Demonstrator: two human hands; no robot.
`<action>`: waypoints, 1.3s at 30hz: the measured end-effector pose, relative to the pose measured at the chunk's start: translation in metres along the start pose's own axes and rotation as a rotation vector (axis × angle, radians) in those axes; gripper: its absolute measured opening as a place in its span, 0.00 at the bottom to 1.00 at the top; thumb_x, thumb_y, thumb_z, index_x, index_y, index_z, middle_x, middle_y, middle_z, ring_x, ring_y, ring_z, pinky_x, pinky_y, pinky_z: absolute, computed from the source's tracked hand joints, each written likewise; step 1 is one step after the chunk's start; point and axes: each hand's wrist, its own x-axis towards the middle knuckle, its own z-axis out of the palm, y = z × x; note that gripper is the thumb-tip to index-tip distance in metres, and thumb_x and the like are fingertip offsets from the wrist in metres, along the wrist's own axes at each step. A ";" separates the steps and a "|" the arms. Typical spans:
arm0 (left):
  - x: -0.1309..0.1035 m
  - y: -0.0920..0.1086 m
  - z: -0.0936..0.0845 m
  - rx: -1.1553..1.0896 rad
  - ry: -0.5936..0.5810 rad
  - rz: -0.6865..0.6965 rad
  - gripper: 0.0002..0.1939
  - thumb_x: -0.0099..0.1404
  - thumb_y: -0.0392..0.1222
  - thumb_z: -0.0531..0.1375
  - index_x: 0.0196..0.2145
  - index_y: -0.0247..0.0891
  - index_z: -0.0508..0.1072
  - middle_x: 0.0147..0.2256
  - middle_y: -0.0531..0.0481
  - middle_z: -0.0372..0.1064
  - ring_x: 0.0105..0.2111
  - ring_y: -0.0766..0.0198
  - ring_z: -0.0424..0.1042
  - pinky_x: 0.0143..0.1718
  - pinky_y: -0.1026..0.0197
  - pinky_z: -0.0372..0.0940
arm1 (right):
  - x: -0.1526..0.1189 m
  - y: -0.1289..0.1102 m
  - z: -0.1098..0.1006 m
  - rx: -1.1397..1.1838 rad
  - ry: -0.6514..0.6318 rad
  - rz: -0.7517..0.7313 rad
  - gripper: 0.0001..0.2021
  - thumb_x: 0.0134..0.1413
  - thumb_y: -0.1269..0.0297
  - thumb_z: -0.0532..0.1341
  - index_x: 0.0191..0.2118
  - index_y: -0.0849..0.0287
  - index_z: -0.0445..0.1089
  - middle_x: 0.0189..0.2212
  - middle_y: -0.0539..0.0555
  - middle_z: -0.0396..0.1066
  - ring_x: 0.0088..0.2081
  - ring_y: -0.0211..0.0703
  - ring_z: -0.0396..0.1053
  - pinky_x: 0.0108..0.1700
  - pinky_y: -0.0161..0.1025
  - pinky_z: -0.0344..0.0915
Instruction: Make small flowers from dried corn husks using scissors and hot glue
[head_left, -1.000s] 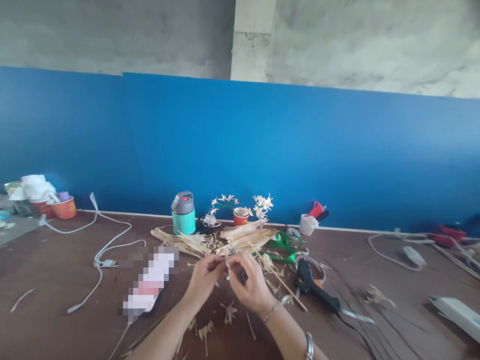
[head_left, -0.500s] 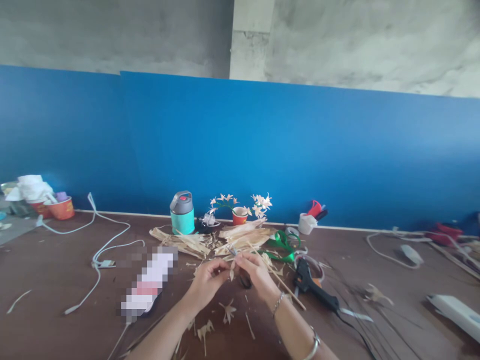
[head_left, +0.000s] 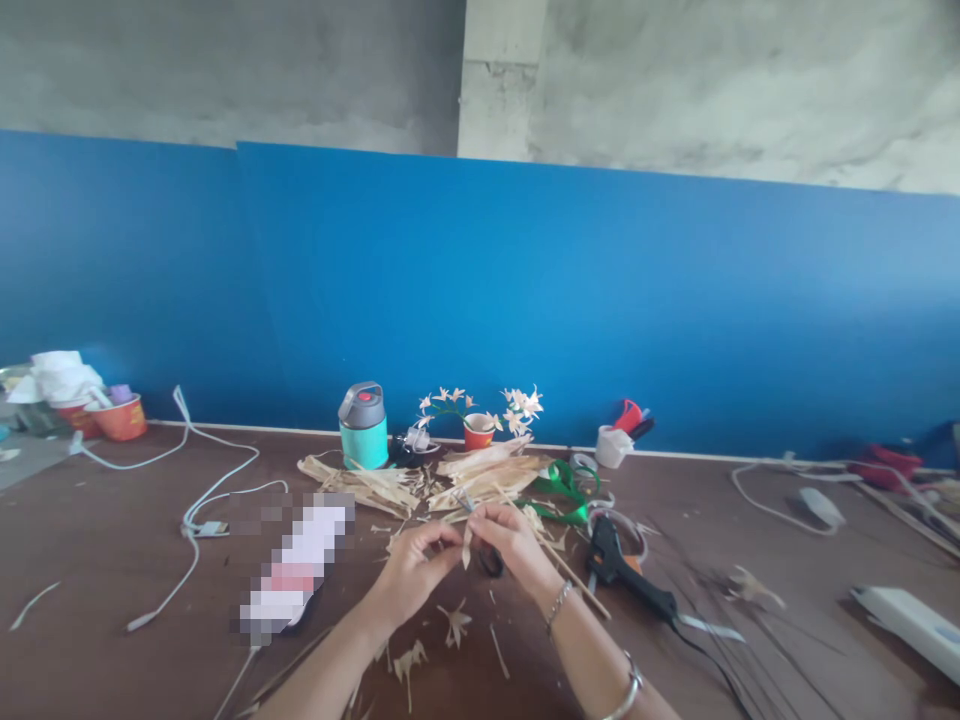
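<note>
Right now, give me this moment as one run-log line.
right hand: pinching pale strip | left hand: fingertips close to pale strip, contact unclear | on table: flower-shaped piece, glue gun

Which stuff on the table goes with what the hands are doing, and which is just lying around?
Probably part of the job:
pale piece, pinched by the right hand, with the left hand right beside it
pale dry sheets
loose pale flower
glue gun

Probably just lying around:
teal flask
white cable plug
</note>
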 end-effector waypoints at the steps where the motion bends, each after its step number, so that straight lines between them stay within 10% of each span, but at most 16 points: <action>1: 0.000 0.001 0.000 0.000 -0.001 0.002 0.06 0.56 0.41 0.59 0.27 0.39 0.75 0.27 0.51 0.73 0.29 0.61 0.69 0.35 0.63 0.60 | 0.001 0.002 0.000 -0.020 0.006 0.011 0.12 0.40 0.57 0.62 0.19 0.59 0.64 0.13 0.44 0.59 0.15 0.29 0.51 0.18 0.31 0.43; 30: 0.003 0.001 0.001 -0.470 -0.031 -0.277 0.14 0.52 0.51 0.63 0.29 0.37 0.71 0.25 0.53 0.72 0.28 0.65 0.68 0.33 0.64 0.59 | 0.000 0.002 0.008 0.116 0.028 0.024 0.07 0.40 0.64 0.60 0.19 0.60 0.64 0.14 0.46 0.62 0.17 0.31 0.55 0.20 0.31 0.46; 39: 0.005 -0.003 0.004 -0.135 0.164 -0.148 0.12 0.49 0.49 0.63 0.26 0.36 0.72 0.22 0.52 0.70 0.23 0.63 0.67 0.27 0.64 0.60 | 0.004 0.010 0.007 0.068 0.127 0.041 0.10 0.39 0.62 0.60 0.17 0.60 0.61 0.13 0.45 0.59 0.16 0.29 0.50 0.19 0.32 0.43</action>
